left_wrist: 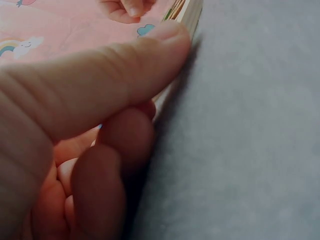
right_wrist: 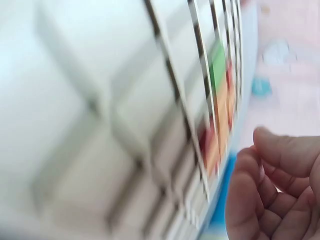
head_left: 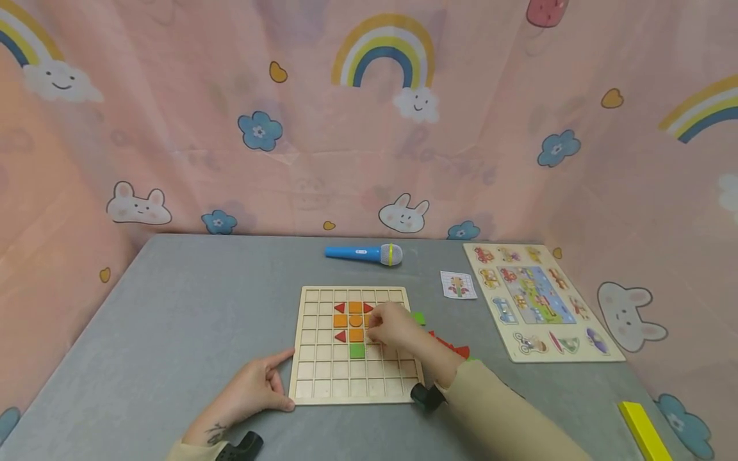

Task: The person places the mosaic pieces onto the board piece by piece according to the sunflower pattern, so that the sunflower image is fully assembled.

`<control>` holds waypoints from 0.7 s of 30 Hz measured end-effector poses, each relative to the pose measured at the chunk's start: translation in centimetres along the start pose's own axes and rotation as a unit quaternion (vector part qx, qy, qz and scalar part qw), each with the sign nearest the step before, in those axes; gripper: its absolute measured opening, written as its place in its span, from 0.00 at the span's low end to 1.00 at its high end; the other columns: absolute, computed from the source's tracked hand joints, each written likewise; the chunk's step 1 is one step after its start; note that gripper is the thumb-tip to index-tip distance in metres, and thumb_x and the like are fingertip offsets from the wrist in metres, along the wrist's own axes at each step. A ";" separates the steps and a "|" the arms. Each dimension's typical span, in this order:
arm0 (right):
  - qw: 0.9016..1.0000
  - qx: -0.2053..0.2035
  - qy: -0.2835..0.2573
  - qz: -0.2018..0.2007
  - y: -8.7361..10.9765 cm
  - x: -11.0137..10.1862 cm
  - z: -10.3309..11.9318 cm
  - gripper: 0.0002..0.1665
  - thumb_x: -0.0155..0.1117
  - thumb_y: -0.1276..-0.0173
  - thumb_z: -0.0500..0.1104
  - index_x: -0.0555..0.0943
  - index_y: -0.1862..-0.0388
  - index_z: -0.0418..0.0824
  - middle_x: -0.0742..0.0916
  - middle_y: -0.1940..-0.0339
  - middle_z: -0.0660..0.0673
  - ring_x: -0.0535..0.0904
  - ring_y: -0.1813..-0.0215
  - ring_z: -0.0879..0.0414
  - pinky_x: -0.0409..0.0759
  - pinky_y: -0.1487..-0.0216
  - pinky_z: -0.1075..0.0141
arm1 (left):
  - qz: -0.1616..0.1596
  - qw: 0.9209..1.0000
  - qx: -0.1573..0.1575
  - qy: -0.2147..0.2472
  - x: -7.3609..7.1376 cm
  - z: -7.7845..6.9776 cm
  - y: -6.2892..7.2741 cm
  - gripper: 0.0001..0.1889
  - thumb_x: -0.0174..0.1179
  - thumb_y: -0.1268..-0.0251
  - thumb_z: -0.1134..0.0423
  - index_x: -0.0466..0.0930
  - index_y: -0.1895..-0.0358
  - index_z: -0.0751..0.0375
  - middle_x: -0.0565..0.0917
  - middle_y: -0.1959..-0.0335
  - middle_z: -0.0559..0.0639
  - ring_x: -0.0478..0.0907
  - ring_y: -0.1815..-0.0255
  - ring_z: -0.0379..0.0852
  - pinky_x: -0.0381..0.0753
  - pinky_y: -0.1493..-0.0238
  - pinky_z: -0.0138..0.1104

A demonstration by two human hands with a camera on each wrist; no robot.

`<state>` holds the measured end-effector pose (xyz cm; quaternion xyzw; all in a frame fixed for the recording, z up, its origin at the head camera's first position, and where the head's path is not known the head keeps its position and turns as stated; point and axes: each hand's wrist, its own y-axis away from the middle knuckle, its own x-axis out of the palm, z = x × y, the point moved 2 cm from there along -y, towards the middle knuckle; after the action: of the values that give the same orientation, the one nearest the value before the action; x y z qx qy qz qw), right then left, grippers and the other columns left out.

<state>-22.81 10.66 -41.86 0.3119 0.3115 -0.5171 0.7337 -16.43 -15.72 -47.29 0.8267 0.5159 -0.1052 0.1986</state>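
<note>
Grey desk [head_left: 190, 307], matte and faintly mottled, fills the lower half of the head view; pink fabric [head_left: 323, 160] hangs behind and at both sides, softly creased, printed with rainbows, rabbits and blue flowers. Pale wooden grid board [head_left: 323, 384] lies flat at lower centre, square cells split by thin raised strips; its pieces are flat and plain-coloured: orange squares [head_left: 356, 307] around an orange circle [head_left: 355, 321], red triangles [head_left: 340, 308], a green square [head_left: 357, 351] below. Left hand [head_left: 248, 387] has a spread grip, forefinger and thumb touching the board's left side, other fingers bent; right hand [head_left: 394, 326] is over the board's right half, thumb and forefinger tips close together; cannot tell whether this grip has hold of a piece. More red pieces [head_left: 455, 347] lie right of the board, partly behind the right arm; blue microphone [head_left: 360, 253] with a rounded grey head lies at the desk's back; small printed card [head_left: 459, 285] and wooden picture puzzle [head_left: 576, 356] sit at right; yellow oblong block [head_left: 644, 430], lower right corner.
</note>
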 end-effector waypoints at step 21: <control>0.994 0.097 0.010 -0.053 0.7 -4.2 -5.1 0.03 0.63 0.42 0.35 0.78 0.71 0.36 0.79 0.76 0.45 0.75 0.74 0.54 0.71 0.74 0.65 | -0.001 1.000 -0.003 0.003 0.0 0.0 0.0 0.54 0.76 0.72 0.70 0.57 0.32 0.72 0.78 0.86 0.50 0.68 0.87 0.39 0.65 0.85 0.31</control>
<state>-23.97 17.21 -41.61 0.3698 0.2838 -0.5800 0.6680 -16.42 -15.69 -47.31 0.8258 0.5176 -0.1016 0.1995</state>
